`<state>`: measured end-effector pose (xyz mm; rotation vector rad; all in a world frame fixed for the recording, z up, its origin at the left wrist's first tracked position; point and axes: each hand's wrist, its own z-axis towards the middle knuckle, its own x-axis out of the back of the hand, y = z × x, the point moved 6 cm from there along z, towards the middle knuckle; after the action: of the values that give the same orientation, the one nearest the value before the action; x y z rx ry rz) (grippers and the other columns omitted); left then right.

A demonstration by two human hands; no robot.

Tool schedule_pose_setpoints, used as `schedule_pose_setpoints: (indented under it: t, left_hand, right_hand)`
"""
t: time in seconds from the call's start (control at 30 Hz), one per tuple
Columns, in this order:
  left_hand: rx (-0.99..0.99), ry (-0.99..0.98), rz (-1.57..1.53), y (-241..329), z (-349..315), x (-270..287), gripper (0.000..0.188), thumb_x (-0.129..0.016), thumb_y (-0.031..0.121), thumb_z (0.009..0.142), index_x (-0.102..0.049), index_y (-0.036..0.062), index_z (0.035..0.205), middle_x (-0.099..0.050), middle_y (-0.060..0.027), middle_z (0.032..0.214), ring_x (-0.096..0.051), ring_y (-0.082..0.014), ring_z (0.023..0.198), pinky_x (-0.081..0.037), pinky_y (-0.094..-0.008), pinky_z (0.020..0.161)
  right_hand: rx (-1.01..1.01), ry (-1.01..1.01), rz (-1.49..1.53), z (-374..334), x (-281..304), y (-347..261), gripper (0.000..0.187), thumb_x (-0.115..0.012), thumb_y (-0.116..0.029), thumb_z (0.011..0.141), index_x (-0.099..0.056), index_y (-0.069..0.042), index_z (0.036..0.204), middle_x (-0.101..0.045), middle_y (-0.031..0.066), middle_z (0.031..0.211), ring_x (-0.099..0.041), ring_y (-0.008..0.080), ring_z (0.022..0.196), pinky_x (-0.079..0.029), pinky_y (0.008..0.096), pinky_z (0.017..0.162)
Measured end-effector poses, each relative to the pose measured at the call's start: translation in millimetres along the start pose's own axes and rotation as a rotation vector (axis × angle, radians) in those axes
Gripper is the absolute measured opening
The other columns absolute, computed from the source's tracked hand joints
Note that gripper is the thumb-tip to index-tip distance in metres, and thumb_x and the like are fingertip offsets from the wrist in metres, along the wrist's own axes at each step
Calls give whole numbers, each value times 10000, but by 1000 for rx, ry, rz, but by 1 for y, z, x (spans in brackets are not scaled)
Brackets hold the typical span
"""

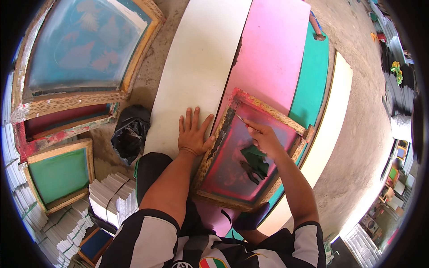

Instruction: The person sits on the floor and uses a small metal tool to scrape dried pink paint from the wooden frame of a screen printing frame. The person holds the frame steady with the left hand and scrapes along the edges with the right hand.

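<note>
wooden-framed screen (236, 144) under the right hand (265, 139), beside the left hand (192, 136)

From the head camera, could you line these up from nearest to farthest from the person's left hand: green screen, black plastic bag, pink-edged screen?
From the left hand:
1. Pink-edged screen: just right of it, close by the thumb.
2. Black plastic bag: to its left, beyond the white board.
3. Green screen: farther left and lower in the picture.
</note>
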<state>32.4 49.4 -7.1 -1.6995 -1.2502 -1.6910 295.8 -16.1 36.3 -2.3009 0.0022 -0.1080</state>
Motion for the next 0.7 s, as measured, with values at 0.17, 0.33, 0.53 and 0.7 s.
schedule_pose_setpoints:
  t: [0.17,0.33,0.53,0.7]
  left_hand:
    - [-5,-12,-8,1,1,1,731,-475,655,944,-405,365,1612,-158,-172,1742,-79,-411,1607,-91,-631,1261]
    - [-8,-5,16,0,1,0,734,-477,654,945,-402,361,1614,-152,-179,1742,-78,-414,1607,-90,-629,1261]
    - [-10,-8,-20,0,1,1,733,-470,660,947,-406,359,1612,-157,-181,1740,-76,-418,1607,-86,-635,1260]
    - [-22,30,-44,1,1,3,719,-457,654,951,-441,336,1595,-199,-198,1722,-123,-440,1592,-118,-654,1246]
  right_hand:
    - [114,125,-319,-13,-12,4,408,-627,-271,1059,-628,-246,1466,-653,70,767,-626,205,642,-510,402,631]
    - [266,296,-921,-35,-22,-28,398,-627,-277,1025,-656,-342,1416,-650,128,755,-665,349,688,-524,465,640]
    - [224,288,-992,-37,-26,-41,407,-615,-313,1019,-628,-373,1422,-657,147,778,-688,391,691,-544,528,632]
    - [163,272,-1095,-37,-30,-46,403,-581,-333,1041,-602,-395,1439,-662,152,804,-691,395,680,-549,533,616]
